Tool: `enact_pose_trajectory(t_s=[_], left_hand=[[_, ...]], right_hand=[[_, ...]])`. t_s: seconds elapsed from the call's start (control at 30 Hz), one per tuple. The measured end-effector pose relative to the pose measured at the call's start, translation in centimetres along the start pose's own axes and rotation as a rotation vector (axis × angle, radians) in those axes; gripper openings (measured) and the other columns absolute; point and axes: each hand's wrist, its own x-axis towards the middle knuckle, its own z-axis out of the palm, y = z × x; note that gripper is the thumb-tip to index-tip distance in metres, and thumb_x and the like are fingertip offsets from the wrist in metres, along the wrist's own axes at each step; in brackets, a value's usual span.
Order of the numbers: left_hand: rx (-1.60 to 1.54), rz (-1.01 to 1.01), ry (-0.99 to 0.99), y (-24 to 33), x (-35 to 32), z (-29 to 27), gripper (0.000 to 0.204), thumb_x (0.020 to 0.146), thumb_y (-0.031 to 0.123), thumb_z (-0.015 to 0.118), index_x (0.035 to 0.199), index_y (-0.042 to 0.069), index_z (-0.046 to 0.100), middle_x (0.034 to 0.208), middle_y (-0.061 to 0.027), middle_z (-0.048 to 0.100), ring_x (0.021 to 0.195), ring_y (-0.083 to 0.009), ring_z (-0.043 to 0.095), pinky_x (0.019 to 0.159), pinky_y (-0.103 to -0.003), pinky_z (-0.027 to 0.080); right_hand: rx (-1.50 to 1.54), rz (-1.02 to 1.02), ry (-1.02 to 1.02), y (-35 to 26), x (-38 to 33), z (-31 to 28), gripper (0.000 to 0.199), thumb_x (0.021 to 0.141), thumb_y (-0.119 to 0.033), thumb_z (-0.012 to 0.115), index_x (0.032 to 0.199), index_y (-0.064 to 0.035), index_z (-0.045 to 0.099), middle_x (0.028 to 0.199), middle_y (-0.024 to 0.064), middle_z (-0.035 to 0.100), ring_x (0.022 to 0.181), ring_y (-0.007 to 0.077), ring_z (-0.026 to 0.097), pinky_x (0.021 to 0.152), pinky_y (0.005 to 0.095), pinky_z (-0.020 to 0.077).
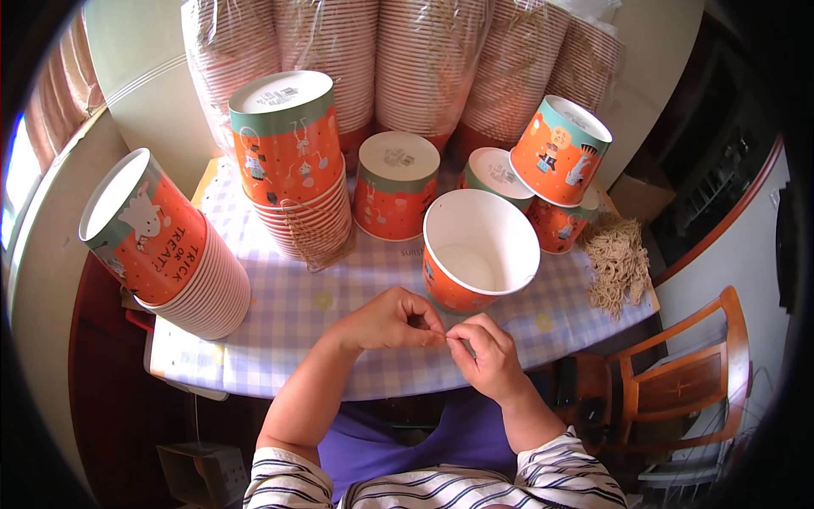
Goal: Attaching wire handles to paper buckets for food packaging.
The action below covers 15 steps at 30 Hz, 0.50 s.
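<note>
My left hand [394,321] and right hand [485,352] meet tip to tip, thumb and finger of each pinched closed; can't tell what, if anything, is between them, too small. Nearest thing: open paper tub [496,225], orange outside, white inside, upright just beyond my fingertips, mouth tipped into view. Under my grip, checked tablecloth [280,339]. Past the open tub, a bit left, one upside-down tub [397,191]; behind the open tub, another upside-down tub [498,174], partly hidden. Farther off to the right of that, an inverted tub [561,153] on top of a lower tub [560,227]. Tan netting pile [617,263] right of my grip, near the table edge. Ahead-left, inverted tub stack [292,161], brown mesh [318,242] against its lower side. Far left, second inverted stack [182,254]. Farthest ahead, tall plastic-wrapped stacks [432,68]. Wooden chair [682,382] well right.
</note>
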Motion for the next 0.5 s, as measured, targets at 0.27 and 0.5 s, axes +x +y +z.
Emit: enact_pose_trajectory(t_s=[0.27,0.5], left_hand=[[0.074,0.134,0.030,0.7,-0.2,0.4,0.007,0.081,0.007,0.069,0.085,0.001,0.069,0.078,0.0024,0.062,0.072,-0.0034,0.053,0.063,-0.019,0.043],[-0.206,0.240,0.325,-0.9,0.0,-0.7,0.014,0.087,0.006,0.058,0.096,0.003,0.067,0.086,0.0017,0.063,0.076,-0.0040,0.054,0.068,-0.020,0.045]], right_hand=[[-0.009,-0.044,-0.027,-0.3,1.1,-1.2,0.014,0.076,0.001,0.067,0.086,-0.0037,0.058,0.079,0.0079,0.056,0.065,0.0253,0.060,0.057,0.0333,0.0489],[-0.042,0.126,0.033,2.5,7.2,-8.8,0.007,0.078,-0.002,0.064,0.082,-0.0010,0.058,0.085,0.0099,0.055,0.075,0.0230,0.057,0.065,0.0337,0.0466]])
